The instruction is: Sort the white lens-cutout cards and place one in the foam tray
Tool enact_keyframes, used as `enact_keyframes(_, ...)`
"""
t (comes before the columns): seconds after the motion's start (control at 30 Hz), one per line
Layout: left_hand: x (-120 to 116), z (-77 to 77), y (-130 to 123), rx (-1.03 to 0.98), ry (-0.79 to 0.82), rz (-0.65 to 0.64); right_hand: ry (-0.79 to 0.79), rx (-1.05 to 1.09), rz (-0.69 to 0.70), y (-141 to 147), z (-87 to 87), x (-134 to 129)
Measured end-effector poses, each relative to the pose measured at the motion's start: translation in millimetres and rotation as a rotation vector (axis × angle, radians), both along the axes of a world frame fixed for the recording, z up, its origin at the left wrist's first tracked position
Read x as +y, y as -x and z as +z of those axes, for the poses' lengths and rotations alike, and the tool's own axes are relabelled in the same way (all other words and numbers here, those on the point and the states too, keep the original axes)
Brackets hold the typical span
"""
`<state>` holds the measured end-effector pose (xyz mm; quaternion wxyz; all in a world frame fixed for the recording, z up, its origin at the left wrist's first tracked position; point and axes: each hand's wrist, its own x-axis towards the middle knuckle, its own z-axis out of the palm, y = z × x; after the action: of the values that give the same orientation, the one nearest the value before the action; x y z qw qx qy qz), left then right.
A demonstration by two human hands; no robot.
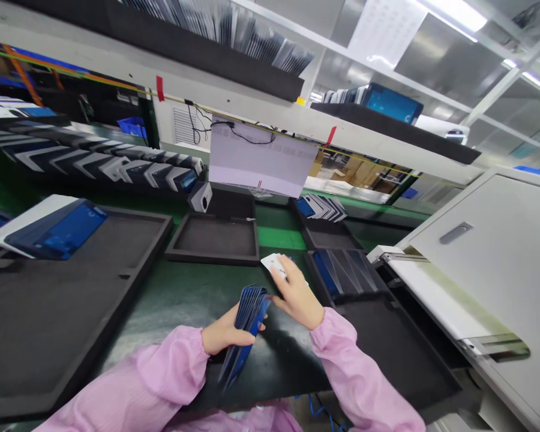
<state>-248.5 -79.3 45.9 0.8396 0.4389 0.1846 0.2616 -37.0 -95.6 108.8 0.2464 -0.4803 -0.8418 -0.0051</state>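
My left hand [222,336] grips a fanned stack of thin blue-edged panels [247,327], held upright over a black mat [288,354] on the green bench. My right hand [297,297] rests just to the right of the stack, its fingers on a small white card [272,262]. Both arms wear pink sleeves. A black tray [342,273] holding several more blue panels laid in a row sits directly right of my right hand.
An empty black foam tray [216,240] lies ahead, a large one [49,336] at left with a blue-and-white panel [49,228]. Rows of dark panels [99,162] line the back left. A white machine [490,270] stands at right. A paper sheet [261,159] hangs overhead.
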Motion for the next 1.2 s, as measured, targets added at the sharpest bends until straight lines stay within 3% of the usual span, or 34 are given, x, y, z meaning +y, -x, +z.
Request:
enact_keyframes(0.07,-3.3,3.8,0.2,0.033,-0.252,0.208,0.07,0.361,-0.045,4.2,-0.1,-6.5)
enact_keyframes(0.17,-2.9,2.1,0.9,0.073,-0.544,0.44,0.232,0.716,0.175,25.9,-10.0,-14.1)
enact_keyframes(0.27,2.4,-7.0,-0.5,0.084,-0.68,0.46,0.267,0.656,0.289,50.8,-27.2,-11.4)
enact_keyframes(0.47,9.0,-23.7,-11.2,0.119,-0.77,0.489,0.224,0.819,0.226,63.7,-57.3,2.6)
enact_keyframes(0.63,7.0,-37.3,-16.9,0.209,-0.89,0.524,0.35,0.72,0.301,39.3,-49.0,-1.7)
enact_keyframes(0.7,6.0,-39.6,-17.4,0.282,-0.939,0.557,0.299,0.675,0.106,15.2,-38.7,-1.0)
enact_keyframes(0.77,5.2,-39.2,-16.8,0.344,-0.975,0.577,0.16,0.589,-0.234,-12.9,-30.3,2.4)
enact_keyframes(0.87,5.2,-36.0,-15.0,0.366,-1.01,0.583,0.154,0.246,-0.54,-44.0,-25.0,10.5)
enact_keyframes(1.03,8.4,-32.7,-11.9,0.366,-0.918,0.587,0.481,-0.266,-0.655,-38.3,-24.8,22.0)
enact_keyframes(1.2,13.8,-38.8,-9.2,0.365,-0.8,0.621,0.564,-0.35,-0.657,-26.1,-21.7,29.5)
